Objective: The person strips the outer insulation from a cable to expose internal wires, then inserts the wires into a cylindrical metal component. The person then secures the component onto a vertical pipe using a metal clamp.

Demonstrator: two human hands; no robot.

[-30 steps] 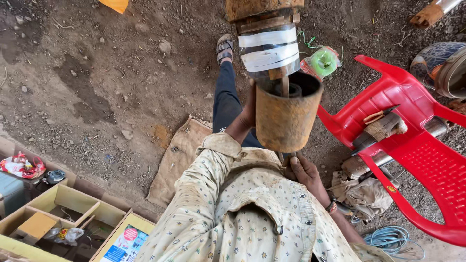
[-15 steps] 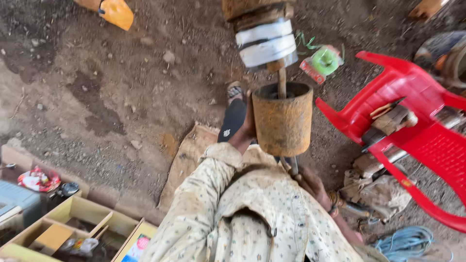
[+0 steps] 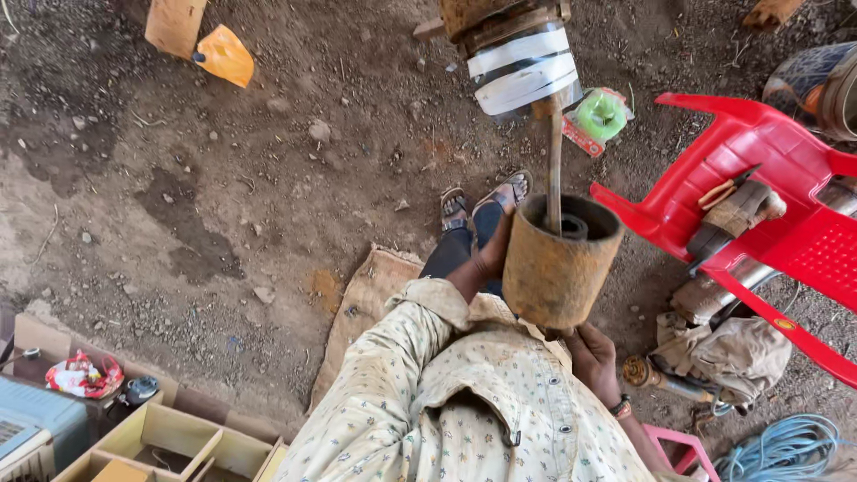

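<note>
The person holds a rusty cylinder (image 3: pixel 559 272) with both hands, close to the chest, right of the middle of the view. The left hand (image 3: pixel 489 259) presses flat on its side wall at 9 o'clock, fingers wrapped partly round the curve. The right hand (image 3: pixel 593 359) supports it from below at about 5 o'clock; its fingers are mostly hidden under the base, so I cannot tell how far they curl. A thin steel shaft (image 3: pixel 554 156) stands in the open mouth of the cylinder and runs toward 12 o'clock, up to a rusty motor body with white tape bands (image 3: pixel 516 55). The long axis of the cylinder follows this shaft. A red plastic chair (image 3: pixel 759 196) with tools stands at 3 o'clock on the dirt floor (image 3: pixel 223 196).
</note>
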